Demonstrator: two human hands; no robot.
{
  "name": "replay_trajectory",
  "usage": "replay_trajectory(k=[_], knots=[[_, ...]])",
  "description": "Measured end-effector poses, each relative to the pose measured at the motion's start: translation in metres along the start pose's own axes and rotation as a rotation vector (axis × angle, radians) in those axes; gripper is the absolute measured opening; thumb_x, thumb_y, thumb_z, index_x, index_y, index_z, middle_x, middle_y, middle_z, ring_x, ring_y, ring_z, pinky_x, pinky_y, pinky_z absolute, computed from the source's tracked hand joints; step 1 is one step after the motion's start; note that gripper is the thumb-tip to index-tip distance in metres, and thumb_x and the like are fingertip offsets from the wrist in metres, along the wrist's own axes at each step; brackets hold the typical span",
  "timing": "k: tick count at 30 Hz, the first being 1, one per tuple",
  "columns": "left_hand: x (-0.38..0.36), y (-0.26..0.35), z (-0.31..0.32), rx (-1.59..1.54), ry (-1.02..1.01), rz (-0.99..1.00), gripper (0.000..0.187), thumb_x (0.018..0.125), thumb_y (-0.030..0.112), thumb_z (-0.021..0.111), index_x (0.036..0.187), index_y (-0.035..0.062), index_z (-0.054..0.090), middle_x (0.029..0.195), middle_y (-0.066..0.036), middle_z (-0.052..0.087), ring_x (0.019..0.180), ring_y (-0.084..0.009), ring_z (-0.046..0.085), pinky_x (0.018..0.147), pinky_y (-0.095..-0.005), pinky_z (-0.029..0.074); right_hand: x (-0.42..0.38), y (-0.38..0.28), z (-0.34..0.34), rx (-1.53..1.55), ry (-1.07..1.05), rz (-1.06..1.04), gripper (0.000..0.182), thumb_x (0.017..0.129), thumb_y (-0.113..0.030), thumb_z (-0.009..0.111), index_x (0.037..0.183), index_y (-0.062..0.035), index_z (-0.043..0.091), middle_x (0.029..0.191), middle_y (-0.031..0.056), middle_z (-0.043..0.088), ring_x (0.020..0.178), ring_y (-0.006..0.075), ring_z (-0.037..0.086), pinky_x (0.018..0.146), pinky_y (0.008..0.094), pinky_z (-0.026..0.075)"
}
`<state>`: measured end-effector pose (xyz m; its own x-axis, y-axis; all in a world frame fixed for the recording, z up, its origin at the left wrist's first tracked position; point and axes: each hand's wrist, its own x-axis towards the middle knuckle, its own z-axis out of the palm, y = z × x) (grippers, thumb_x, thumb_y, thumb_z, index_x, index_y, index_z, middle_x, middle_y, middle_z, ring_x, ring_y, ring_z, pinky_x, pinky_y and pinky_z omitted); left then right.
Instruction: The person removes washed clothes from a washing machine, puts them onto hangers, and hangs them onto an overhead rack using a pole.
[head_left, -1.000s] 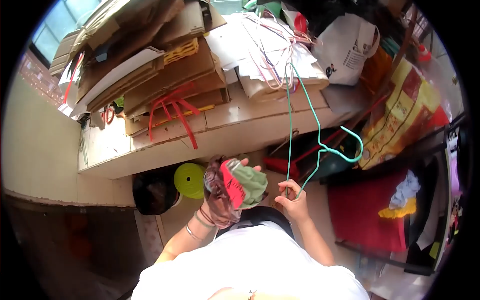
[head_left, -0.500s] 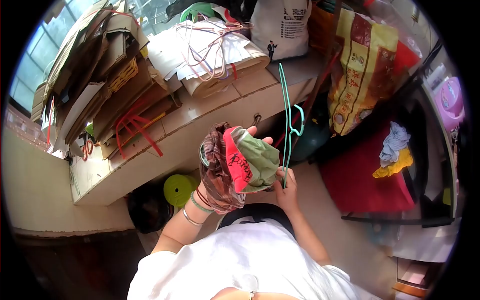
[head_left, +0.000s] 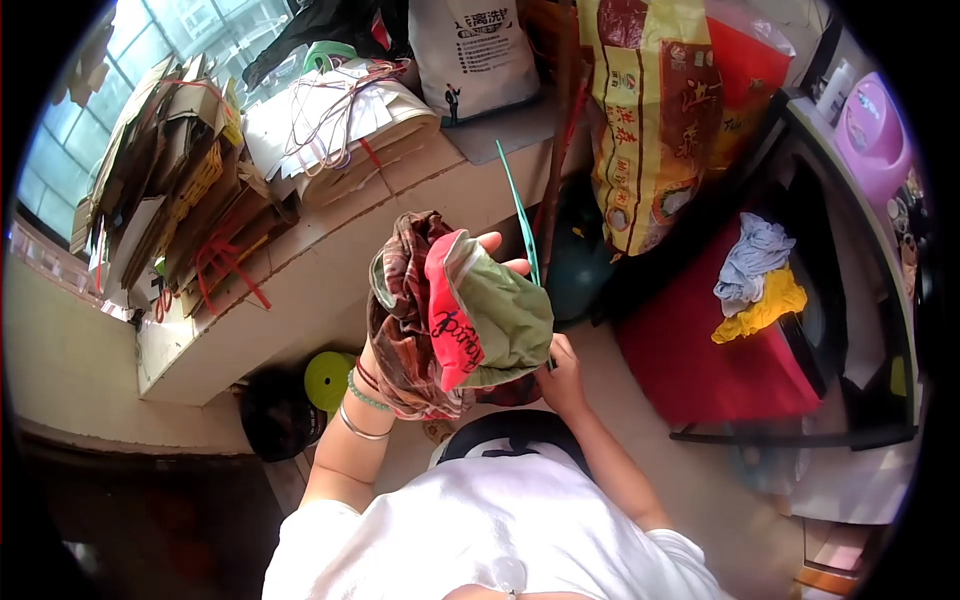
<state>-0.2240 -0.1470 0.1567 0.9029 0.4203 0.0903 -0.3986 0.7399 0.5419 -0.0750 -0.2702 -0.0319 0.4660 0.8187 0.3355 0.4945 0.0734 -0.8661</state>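
A green and red cloth hat (head_left: pixel 502 312) and a bunched brown plaid cloth (head_left: pixel 403 325) sit together over my left hand (head_left: pixel 489 243). Only a few of its fingertips show past the cloth, curled round the far side. My right hand (head_left: pixel 563 372) is closed beside the hat's lower right edge, gripping the lower end of a thin green hanger (head_left: pixel 524 217), which stands up edge-on just behind the hat. Part of the hanger is hidden by the hat.
Stacked flattened cardboard (head_left: pixel 165 190), papers with wire hangers (head_left: pixel 335 125) and a white bag (head_left: pixel 472 60) lie on a tiled ledge (head_left: pixel 270 290). To the right are a yellow and red sack (head_left: pixel 640 150), a red panel (head_left: pixel 690 350) and crumpled grey-blue and yellow cloths (head_left: pixel 755 262).
The hanger has turned edge-on and moved left, partly behind the hat. The hat and plaid cloth have shifted slightly left. The view has swung, so the surroundings appear further left.
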Motion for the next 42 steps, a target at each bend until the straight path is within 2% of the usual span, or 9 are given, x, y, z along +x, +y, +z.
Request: replay_trajectory(k=[4, 9, 16, 23, 28, 30, 34, 37, 42], knots=[[0.005, -0.005, -0.002, 0.155, 0.071, 0.129, 0.059, 0.087, 0.040, 0.047, 0.131, 0.0039, 0.031, 0.127, -0.024, 0.041, 0.116, -0.0345, 0.043, 0.095, -0.0475, 0.039, -0.009, 0.010, -0.055, 0.018, -0.095, 0.105, 0.023, 0.072, 0.003, 0.061, 0.093, 0.0014, 0.055, 0.093, 0.0126, 0.057, 0.085, 0.0289, 0.057, 0.074, 0.0312, 0.045], [0.035, -0.005, -0.054, 0.112, 0.059, -0.074, 0.048, 0.091, 0.035, 0.040, 0.122, -0.0008, 0.041, 0.125, -0.019, 0.045, 0.116, -0.0329, 0.043, 0.099, -0.0451, 0.034, -0.030, 0.002, -0.109, 0.109, -0.347, 0.304, 0.018, 0.083, -0.009, 0.056, 0.098, 0.0019, 0.058, 0.088, 0.0076, 0.056, 0.057, 0.0108, 0.051, 0.053, 0.0245, 0.042], [0.112, -0.019, -0.101, 0.131, 0.177, -0.377, 0.035, 0.092, 0.022, 0.041, 0.113, -0.0035, 0.049, 0.112, -0.016, 0.056, 0.097, -0.0242, 0.057, 0.085, -0.0356, 0.047, -0.041, 0.008, -0.137, -0.007, -0.241, 0.675, 0.030, 0.090, -0.027, 0.046, 0.082, 0.0004, 0.056, 0.064, 0.0076, 0.057, 0.047, 0.0101, 0.049, 0.046, 0.0225, 0.038], [0.192, -0.049, -0.087, 0.443, -0.112, -0.267, 0.024, 0.087, 0.012, 0.051, 0.104, -0.0044, 0.056, 0.099, -0.009, 0.061, 0.086, -0.0141, 0.059, 0.079, -0.0281, 0.050, -0.045, 0.001, -0.141, 0.618, -0.348, 1.155, 0.030, 0.092, -0.032, 0.043, 0.096, -0.0034, 0.050, 0.068, 0.0058, 0.055, 0.042, 0.0103, 0.046, 0.032, 0.0193, 0.032], [0.209, -0.107, -0.093, 0.574, -0.354, -0.307, 0.024, 0.089, 0.022, 0.052, 0.097, 0.0000, 0.058, 0.092, -0.001, 0.060, 0.079, -0.0086, 0.055, 0.073, -0.0256, 0.046, -0.054, -0.002, -0.145, 1.061, -0.123, 0.983, 0.034, 0.089, -0.037, 0.048, 0.096, -0.0039, 0.050, 0.069, 0.0071, 0.055, 0.040, 0.0107, 0.044, 0.030, 0.0198, 0.029], [0.204, -0.112, -0.103, 1.034, -0.843, -0.139, 0.035, 0.088, 0.032, 0.052, 0.097, -0.0019, 0.055, 0.081, -0.003, 0.058, 0.075, -0.0140, 0.054, 0.073, -0.0297, 0.043, -0.065, -0.003, -0.145, 1.129, -0.036, 0.877, 0.035, 0.087, -0.039, 0.050, 0.096, -0.0042, 0.050, 0.069, 0.0072, 0.055, 0.039, 0.0107, 0.043, 0.030, 0.0197, 0.029], [0.199, -0.097, -0.112, 1.810, -1.035, -0.749, 0.046, 0.081, 0.042, 0.055, 0.090, -0.0027, 0.061, 0.079, -0.018, 0.061, 0.078, -0.0321, 0.057, 0.073, -0.0379, 0.043, -0.074, -0.026, -0.134, 0.893, 0.104, 0.900, 0.035, 0.085, -0.038, 0.054, 0.091, -0.0048, 0.048, 0.066, 0.0050, 0.052, 0.040, 0.0099, 0.042, 0.031, 0.0191, 0.028], [0.199, -0.112, -0.149, 2.041, -0.919, -0.648, 0.037, 0.083, 0.033, 0.053, 0.091, -0.0015, 0.061, 0.084, -0.017, 0.061, 0.084, -0.0335, 0.058, 0.074, -0.0392, 0.045, -0.073, -0.033, -0.124, 0.910, 0.035, 0.883, 0.034, 0.083, -0.037, 0.058, 0.088, -0.0060, 0.045, 0.063, 0.0021, 0.048, 0.040, 0.0091, 0.042, 0.032, 0.0191, 0.029], [0.178, -0.072, -0.157, 1.565, -0.408, 0.347, 0.017, 0.078, 0.012, 0.059, 0.091, 0.0018, 0.060, 0.095, -0.012, 0.058, 0.087, -0.0296, 0.056, 0.073, -0.0348, 0.047, -0.062, -0.039, -0.121, 0.818, 0.106, 0.778, 0.029, 0.080, -0.026, 0.065, 0.084, -0.0048, 0.045, 0.061, 0.0017, 0.048, 0.040, 0.0078, 0.041, 0.033, 0.0195, 0.030]])
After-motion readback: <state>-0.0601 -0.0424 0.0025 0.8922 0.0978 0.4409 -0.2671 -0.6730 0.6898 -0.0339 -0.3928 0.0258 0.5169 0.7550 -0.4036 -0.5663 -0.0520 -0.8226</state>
